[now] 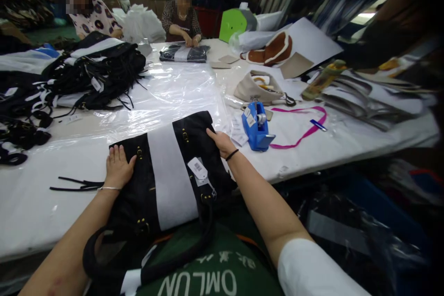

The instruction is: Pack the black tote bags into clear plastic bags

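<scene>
A black handbag [138,194] with gold buckles and a white band around its middle lies at the table's near edge. Its long handle loops down over the green apron, and a white tag [197,168] hangs on its front. My left hand [119,166] rests flat on the bag's left side, fingers spread. At the opposite side, my right hand [222,142] grips the bag's edge, thumb on top and the other fingers hidden beneath. Thin black straps [78,185] stick out past my left wrist. Clear plastic bags [180,90] lie just beyond the handbag.
To the right stand a blue tape dispenser [255,127], a pink strap [305,136] and a beige pouch [256,87]. Black bags are piled [100,71] at the far left. Across the table, a person [182,14] handles a wrapped dark bag [183,53]; another person [97,16] is farther left.
</scene>
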A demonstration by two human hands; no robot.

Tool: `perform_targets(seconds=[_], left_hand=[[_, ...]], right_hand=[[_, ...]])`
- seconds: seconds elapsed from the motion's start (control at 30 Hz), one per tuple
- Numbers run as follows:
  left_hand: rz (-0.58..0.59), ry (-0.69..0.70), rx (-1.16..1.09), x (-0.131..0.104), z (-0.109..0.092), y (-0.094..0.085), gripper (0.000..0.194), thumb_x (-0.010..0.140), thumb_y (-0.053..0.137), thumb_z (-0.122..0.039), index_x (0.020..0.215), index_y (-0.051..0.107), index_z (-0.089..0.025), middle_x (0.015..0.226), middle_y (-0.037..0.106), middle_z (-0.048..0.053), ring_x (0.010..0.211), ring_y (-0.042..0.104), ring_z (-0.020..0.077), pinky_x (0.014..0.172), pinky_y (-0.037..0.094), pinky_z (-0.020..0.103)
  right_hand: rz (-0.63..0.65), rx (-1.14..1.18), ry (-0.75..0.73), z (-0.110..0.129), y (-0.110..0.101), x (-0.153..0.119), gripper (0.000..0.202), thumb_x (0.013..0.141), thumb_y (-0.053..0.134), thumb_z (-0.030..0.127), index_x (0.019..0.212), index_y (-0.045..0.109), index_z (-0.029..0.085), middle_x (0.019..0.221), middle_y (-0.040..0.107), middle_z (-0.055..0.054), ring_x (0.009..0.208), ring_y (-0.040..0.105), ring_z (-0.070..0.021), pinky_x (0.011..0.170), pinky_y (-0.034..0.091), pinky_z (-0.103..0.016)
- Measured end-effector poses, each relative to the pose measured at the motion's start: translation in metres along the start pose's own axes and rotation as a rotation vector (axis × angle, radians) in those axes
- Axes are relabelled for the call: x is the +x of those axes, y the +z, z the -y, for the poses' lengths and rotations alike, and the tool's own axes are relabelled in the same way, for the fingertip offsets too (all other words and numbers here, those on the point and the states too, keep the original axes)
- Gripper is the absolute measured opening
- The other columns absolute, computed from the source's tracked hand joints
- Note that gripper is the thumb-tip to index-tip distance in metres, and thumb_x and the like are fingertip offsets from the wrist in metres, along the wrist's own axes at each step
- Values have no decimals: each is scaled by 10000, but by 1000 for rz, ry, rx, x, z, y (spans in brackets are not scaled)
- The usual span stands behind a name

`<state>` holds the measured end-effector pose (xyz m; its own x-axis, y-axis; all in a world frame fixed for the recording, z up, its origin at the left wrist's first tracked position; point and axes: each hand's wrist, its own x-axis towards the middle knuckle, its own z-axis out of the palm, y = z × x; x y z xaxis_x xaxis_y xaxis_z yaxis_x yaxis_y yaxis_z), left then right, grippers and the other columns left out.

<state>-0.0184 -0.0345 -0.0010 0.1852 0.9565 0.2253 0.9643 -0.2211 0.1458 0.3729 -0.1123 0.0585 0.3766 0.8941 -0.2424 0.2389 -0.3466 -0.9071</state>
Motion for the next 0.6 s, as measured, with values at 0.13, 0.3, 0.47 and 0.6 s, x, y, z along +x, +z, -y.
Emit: perform_targets(seconds=[0.13, 0.3, 0.47, 0.6], left_hand=[[31, 3, 44, 1, 3, -10, 802, 944, 327, -487, 1499, 236, 83, 1576, 214, 303, 1495, 134, 384, 1190, 168, 548], [70, 15, 82, 4, 3, -13, 807, 947, 296, -473, 1482, 226, 127, 1557, 202, 347, 1496, 104, 404, 1193, 168, 543], [73, 67, 114, 10, 13, -9, 848, 947, 256, -508, 1477, 195, 151, 1553, 180, 364, 1500, 52, 406, 1203, 141, 531], [81, 76, 135, 10, 14, -10, 861, 946, 239, -519, 1459, 219, 172, 1532, 206, 385, 1488, 96, 429, 1200, 151, 532]], right_hand=[[-15, 9, 56, -13, -10, 7, 340, 898, 607, 440, 747, 674, 142, 600, 656, -14, 695, 666, -178, 702, 537, -265], [-64, 135, 96, -33, -44, -1, 293, 951, 550, 402, 870, 663, 144, 745, 712, -45, 638, 661, -129, 628, 537, -233], [258, 133, 268, -35, -52, -27, 263, 827, 740, 404, 837, 649, 157, 611, 651, -20, 467, 595, -136, 478, 514, -252], [514, 292, 287, -35, -55, -42, 370, 785, 749, 510, 798, 664, 150, 620, 617, -4, 465, 538, -102, 452, 476, -221]])
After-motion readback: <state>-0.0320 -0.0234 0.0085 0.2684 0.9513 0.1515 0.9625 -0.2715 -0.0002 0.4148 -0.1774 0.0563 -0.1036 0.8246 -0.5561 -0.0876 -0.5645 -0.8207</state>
